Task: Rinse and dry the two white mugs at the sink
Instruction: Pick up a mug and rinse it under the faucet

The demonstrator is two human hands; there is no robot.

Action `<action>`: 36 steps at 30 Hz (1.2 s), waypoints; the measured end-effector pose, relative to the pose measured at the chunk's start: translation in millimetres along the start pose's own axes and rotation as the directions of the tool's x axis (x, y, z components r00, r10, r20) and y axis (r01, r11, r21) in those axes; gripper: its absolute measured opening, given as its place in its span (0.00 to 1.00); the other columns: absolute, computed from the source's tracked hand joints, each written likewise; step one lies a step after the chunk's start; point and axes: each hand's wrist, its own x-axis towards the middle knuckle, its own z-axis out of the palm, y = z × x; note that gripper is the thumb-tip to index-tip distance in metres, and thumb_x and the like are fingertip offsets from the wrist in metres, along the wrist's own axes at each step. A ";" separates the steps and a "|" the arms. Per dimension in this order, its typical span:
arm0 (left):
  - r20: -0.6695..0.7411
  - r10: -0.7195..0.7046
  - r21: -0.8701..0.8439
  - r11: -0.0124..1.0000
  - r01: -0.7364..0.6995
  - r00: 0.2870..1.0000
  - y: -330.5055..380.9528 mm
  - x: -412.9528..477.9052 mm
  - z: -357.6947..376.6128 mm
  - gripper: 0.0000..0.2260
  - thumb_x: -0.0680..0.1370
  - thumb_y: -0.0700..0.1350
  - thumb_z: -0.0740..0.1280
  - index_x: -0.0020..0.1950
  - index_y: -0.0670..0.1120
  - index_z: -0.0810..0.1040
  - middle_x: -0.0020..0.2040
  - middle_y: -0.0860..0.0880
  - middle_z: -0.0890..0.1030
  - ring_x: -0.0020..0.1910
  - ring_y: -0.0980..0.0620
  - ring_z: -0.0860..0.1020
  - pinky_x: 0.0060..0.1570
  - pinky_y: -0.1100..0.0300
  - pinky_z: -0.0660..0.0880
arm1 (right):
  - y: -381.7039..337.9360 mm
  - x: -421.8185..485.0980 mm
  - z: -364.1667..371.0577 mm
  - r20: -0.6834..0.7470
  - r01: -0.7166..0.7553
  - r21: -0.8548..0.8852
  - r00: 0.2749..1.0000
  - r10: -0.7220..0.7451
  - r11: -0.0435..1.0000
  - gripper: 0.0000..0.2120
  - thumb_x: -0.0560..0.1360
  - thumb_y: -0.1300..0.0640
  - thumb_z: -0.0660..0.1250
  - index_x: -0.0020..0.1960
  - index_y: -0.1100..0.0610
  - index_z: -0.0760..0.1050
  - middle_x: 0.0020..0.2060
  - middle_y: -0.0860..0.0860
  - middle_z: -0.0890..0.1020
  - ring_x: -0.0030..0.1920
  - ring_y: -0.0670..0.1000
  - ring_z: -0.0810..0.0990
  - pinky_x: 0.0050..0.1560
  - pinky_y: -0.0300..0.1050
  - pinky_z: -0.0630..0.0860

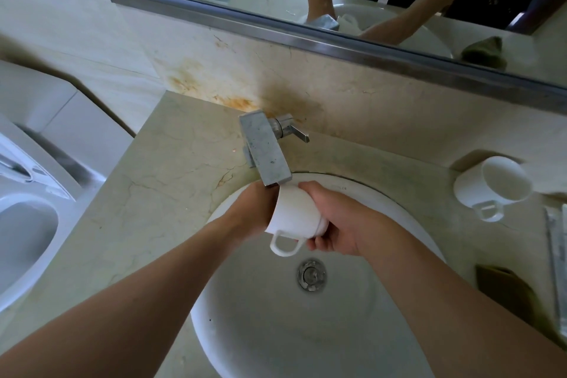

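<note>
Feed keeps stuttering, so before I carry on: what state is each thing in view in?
held mug: tilted under the faucet spout, handle toward the person.
right hand: grips the held mug.
left hand: at the held mug's mouth, fingers hidden.
second mug: standing on the counter, untouched.
faucet: no stream visible.
sink: no standing water visible.
green cloth: lying on the counter, untouched.
</note>
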 end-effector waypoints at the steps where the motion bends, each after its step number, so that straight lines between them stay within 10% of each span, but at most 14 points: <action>1: 0.006 -0.039 -0.155 0.987 0.040 0.999 -1.4 -0.4 1.5 0.07 0.81 0.38 0.69 0.57 0.38 0.81 0.53 0.38 0.85 0.54 0.36 0.83 0.58 0.40 0.80 | -3.5 1.0 -0.7 -0.011 -0.009 0.007 1.000 0.009 1.000 0.23 0.77 0.38 0.67 0.57 0.57 0.80 0.39 0.59 0.84 0.25 0.55 0.78 0.20 0.37 0.69; 4: 0.193 -0.165 -0.800 0.544 0.252 0.967 3.9 -18.3 -1.8 0.11 0.82 0.45 0.67 0.62 0.45 0.82 0.54 0.43 0.87 0.53 0.41 0.85 0.55 0.45 0.81 | -11.7 4.9 0.6 -0.049 -0.036 -0.023 0.998 0.035 0.999 0.23 0.77 0.39 0.66 0.58 0.57 0.80 0.41 0.59 0.84 0.24 0.55 0.77 0.19 0.36 0.69; 6: 0.283 -0.117 -0.950 0.105 0.296 0.952 8.7 -34.1 -4.3 0.17 0.83 0.47 0.66 0.69 0.40 0.79 0.57 0.38 0.85 0.54 0.40 0.84 0.52 0.47 0.81 | -17.5 8.7 2.1 -0.058 -0.045 -0.061 0.997 0.041 0.997 0.22 0.77 0.39 0.65 0.58 0.57 0.80 0.40 0.58 0.84 0.23 0.54 0.77 0.19 0.36 0.69; 8: 0.271 -0.078 -0.962 -0.038 0.269 0.959 9.7 -48.3 -7.0 0.24 0.80 0.49 0.68 0.72 0.39 0.76 0.62 0.32 0.81 0.57 0.39 0.83 0.52 0.47 0.82 | -25.7 10.0 7.8 -0.066 -0.055 -0.106 0.997 0.049 0.993 0.21 0.77 0.40 0.65 0.56 0.57 0.80 0.38 0.57 0.83 0.22 0.53 0.76 0.18 0.35 0.69; 12: 0.194 -0.079 -0.980 -0.063 0.189 0.978 9.3 -59.5 -3.8 0.23 0.80 0.46 0.67 0.76 0.50 0.74 0.69 0.37 0.80 0.64 0.35 0.82 0.67 0.38 0.77 | -42.9 15.6 19.7 -0.094 -0.082 -0.222 0.994 0.062 0.972 0.19 0.79 0.43 0.61 0.54 0.59 0.78 0.39 0.60 0.84 0.22 0.54 0.77 0.18 0.34 0.68; 16: 0.082 -0.261 -0.997 -0.010 0.082 0.962 26.2 -59.0 -0.3 0.20 0.82 0.44 0.70 0.73 0.51 0.72 0.63 0.42 0.85 0.59 0.39 0.86 0.58 0.43 0.83 | -48.6 26.0 24.9 -0.213 -0.008 -0.386 0.974 -0.081 0.923 0.17 0.81 0.48 0.59 0.46 0.60 0.77 0.29 0.57 0.83 0.18 0.54 0.77 0.20 0.35 0.69; 22: 0.081 -0.368 -0.996 -0.052 0.067 0.926 38.0 -54.3 12.3 0.19 0.84 0.47 0.67 0.74 0.47 0.71 0.62 0.44 0.86 0.55 0.46 0.88 0.53 0.47 0.85 | 0.8 10.8 27.9 -0.266 0.398 -0.539 0.755 -0.599 0.742 0.21 0.83 0.35 0.55 0.62 0.50 0.73 0.49 0.51 0.84 0.51 0.55 0.84 0.50 0.54 0.82; 26: 0.103 -0.373 -0.994 -0.059 0.087 0.922 30.4 -52.5 13.8 0.18 0.82 0.46 0.68 0.72 0.45 0.74 0.63 0.41 0.85 0.57 0.42 0.87 0.56 0.42 0.84 | 20.7 6.2 19.8 -0.046 0.548 -0.400 0.788 -0.614 0.734 0.30 0.77 0.34 0.67 0.75 0.37 0.63 0.62 0.46 0.82 0.57 0.49 0.84 0.52 0.52 0.86; 36: 0.043 -0.144 -0.986 0.152 0.065 0.989 12.4 -53.6 4.9 0.22 0.79 0.47 0.71 0.73 0.48 0.74 0.65 0.40 0.84 0.63 0.35 0.83 0.61 0.38 0.80 | 13.1 3.5 -4.9 0.189 0.474 -0.104 0.873 -0.450 0.875 0.31 0.72 0.50 0.83 0.69 0.41 0.71 0.58 0.54 0.87 0.51 0.59 0.90 0.47 0.57 0.88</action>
